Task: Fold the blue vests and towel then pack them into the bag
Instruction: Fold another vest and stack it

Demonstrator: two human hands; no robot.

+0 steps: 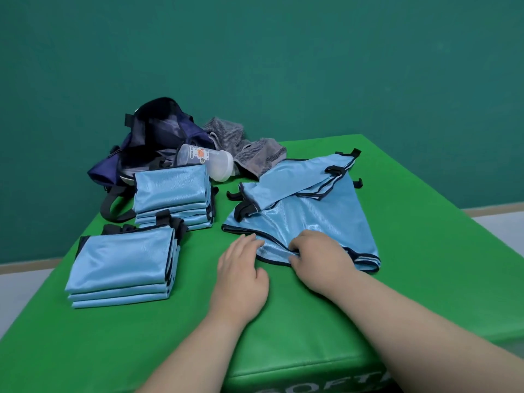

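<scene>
A loose blue vest (309, 219) with dark trim lies spread at the right of the green mat (283, 321). My right hand (320, 256) pinches its near hem with curled fingers. My left hand (241, 273) lies flat beside it, straight fingertips touching the vest's near left edge. Two stacks of folded blue vests sit to the left: a near stack (124, 268) and a far stack (173, 194). The grey towel (246, 148) lies crumpled behind the loose vest. The dark blue bag (150, 143) stands open at the back left.
A clear plastic bottle (207, 163) lies on its side between the bag and the towel. The mat's right and front edges drop off to a pale floor (504, 231). A teal wall (255, 52) stands behind.
</scene>
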